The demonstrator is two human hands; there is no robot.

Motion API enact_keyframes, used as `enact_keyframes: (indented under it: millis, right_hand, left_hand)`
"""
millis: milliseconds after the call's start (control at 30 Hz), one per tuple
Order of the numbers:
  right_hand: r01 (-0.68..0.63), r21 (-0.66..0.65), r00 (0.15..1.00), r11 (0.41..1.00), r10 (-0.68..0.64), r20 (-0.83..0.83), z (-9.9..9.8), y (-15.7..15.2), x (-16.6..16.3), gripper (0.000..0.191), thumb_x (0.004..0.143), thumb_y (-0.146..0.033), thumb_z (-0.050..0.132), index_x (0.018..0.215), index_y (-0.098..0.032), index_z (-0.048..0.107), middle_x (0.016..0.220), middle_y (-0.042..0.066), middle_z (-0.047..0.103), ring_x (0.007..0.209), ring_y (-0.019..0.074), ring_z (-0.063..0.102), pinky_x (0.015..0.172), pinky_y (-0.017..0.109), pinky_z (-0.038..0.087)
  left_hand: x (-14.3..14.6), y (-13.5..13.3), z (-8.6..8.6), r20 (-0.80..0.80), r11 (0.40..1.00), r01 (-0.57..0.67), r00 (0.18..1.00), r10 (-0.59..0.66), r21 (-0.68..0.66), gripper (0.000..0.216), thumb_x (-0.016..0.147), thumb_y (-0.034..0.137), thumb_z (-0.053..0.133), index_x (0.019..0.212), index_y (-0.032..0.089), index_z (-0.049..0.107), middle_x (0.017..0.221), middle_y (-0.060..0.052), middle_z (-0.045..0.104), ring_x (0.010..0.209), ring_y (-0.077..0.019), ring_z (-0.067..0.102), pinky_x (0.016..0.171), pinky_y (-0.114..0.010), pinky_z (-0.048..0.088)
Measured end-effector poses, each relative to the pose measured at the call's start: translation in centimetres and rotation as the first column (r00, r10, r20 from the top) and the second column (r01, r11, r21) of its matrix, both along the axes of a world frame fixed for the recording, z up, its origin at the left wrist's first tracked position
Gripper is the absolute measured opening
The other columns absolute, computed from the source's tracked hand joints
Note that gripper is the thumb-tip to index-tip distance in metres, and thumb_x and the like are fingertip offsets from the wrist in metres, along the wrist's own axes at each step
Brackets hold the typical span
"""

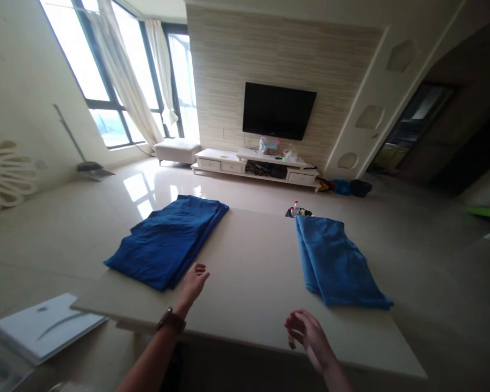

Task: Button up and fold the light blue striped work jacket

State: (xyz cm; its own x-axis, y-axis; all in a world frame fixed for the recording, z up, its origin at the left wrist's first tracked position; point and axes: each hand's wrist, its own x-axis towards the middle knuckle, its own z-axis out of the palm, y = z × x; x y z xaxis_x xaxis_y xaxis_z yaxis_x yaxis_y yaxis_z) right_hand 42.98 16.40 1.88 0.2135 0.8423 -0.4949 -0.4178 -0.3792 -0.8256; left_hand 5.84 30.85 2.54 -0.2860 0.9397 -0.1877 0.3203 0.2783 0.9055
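Two folded blue cloths lie on a pale table (253,261). The darker blue cloth (169,239) is at the left, the lighter blue cloth (335,261) at the right. My left hand (194,283), with a brown watch at the wrist, reaches over the table just right of the darker cloth's near corner; its fingers are loosely curled and hold nothing. My right hand (306,329) hovers over the table's near edge, below the lighter cloth, with fingers curled inward; a small dark thing shows under the fingers, too small to name.
A white board (44,326) lies low at the left. Small bottles (297,209) stand past the table's far edge. Beyond are a glossy floor, a white TV cabinet (255,166), a wall-mounted TV (277,110) and tall windows at the left.
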Motion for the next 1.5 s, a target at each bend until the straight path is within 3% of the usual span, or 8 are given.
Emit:
enact_keyframes:
  millis: [167,500,700,867,967,1033,1333,1500]
  right_hand:
    - [-0.264,-0.067,0.89,0.962,0.27,0.366,0.3,-1.3,-1.9,0.041,0.057,-0.06,0.077,0.067,-0.023,0.064,0.069,0.007,0.072,0.064,0.0215,0.066,0.064,0.033,0.051]
    - [-0.675,-0.234,0.256,0.699,0.52,0.815,1.2,0.4,-4.8,0.024,0.091,-0.037,0.046,0.088,-0.023,0.066,0.085,0.006,0.075,0.079,0.0207,0.068,0.076,0.031,0.044]
    - [-0.621,-0.323,0.111,0.714,0.489,0.865,1.1,0.0,-3.9,0.023,0.094,-0.032,0.045,0.088,-0.024,0.065,0.092,0.007,0.075,0.086,0.0209,0.069,0.077,0.03,0.043]
    - [-0.632,-0.151,0.331,0.76,0.44,0.835,1.1,0.5,-5.2,0.031,0.093,-0.049,0.048,0.089,-0.024,0.066,0.096,0.009,0.074,0.094,0.0241,0.068,0.088,0.035,0.048]
    - [-0.502,-0.044,0.731,0.864,0.451,0.512,0.8,0.7,-6.4,0.056,0.086,-0.072,0.051,0.107,-0.023,0.067,0.114,0.013,0.073,0.104,0.0279,0.069,0.089,0.041,0.053]
    - [-0.415,-0.062,0.895,0.908,0.42,0.15,0.5,0.8,-7.0,0.066,0.08,-0.08,0.055,0.111,-0.023,0.067,0.112,0.012,0.074,0.102,0.0287,0.07,0.084,0.042,0.056]
    - [-0.289,-0.009,0.956,0.957,0.288,-0.05,-1.0,2.0,-7.1,0.036,0.052,-0.031,0.09,0.078,-0.017,0.069,0.071,0.002,0.072,0.063,0.0159,0.064,0.062,0.027,0.051]
    - [0.078,0.019,0.996,0.997,-0.078,-0.035,-0.5,4.1,-3.4,0.039,0.048,-0.02,0.083,0.084,-0.019,0.069,0.067,0.001,0.072,0.057,0.0155,0.061,0.053,0.026,0.051]
  left_hand:
    - [-6.9,-1.0,-0.3,-0.663,0.994,0.008,0.745,-0.078,-0.109,0.056,0.077,0.023,0.068,0.131,0.019,0.053,0.137,-0.022,0.05,0.13,-0.0435,0.047,0.099,-0.055,0.046]
    - [-12.4,-0.3,-2.7,-0.765,0.966,-0.074,0.628,-0.147,-0.246,0.028,0.093,0.022,0.044,0.108,0.018,0.067,0.118,-0.018,0.067,0.112,-0.0326,0.064,0.091,-0.041,0.051]
    - [-11.1,1.3,4.2,-0.531,0.844,-0.268,0.678,0.508,0.465,0.029,0.1,0.026,0.041,0.112,0.013,0.065,0.118,-0.018,0.073,0.113,-0.0315,0.069,0.099,-0.047,0.052]
    - [-2.2,-3.2,8.4,-0.362,0.559,0.099,0.85,0.383,0.823,0.016,0.102,0.021,0.047,0.104,0.02,0.063,0.12,-0.01,0.075,0.134,-0.0249,0.061,0.114,-0.049,0.049]
    - [5.8,-8.7,6.4,-0.434,0.688,0.349,0.899,-0.055,0.636,0.026,0.1,0.016,0.043,0.104,0.029,0.065,0.121,-0.007,0.075,0.125,-0.0231,0.068,0.107,-0.043,0.057]
    - [10.2,-11.9,4.5,-0.433,0.685,0.634,0.763,-0.48,0.359,0.028,0.095,0.013,0.047,0.101,0.031,0.067,0.116,-0.007,0.076,0.111,-0.0242,0.073,0.095,-0.037,0.062]
    - [13.2,-13.7,4.3,-0.117,0.678,0.728,0.686,-0.718,0.103,0.029,0.088,0.033,0.068,0.115,0.022,0.067,0.103,-0.004,0.075,0.091,-0.0206,0.069,0.083,-0.031,0.054]
    - [11.5,-12.0,4.8,-0.321,0.609,0.782,0.616,-0.719,0.134,0.074,0.07,0.031,0.083,0.137,0.023,0.054,0.133,-0.01,0.061,0.124,-0.0278,0.056,0.107,-0.041,0.05]
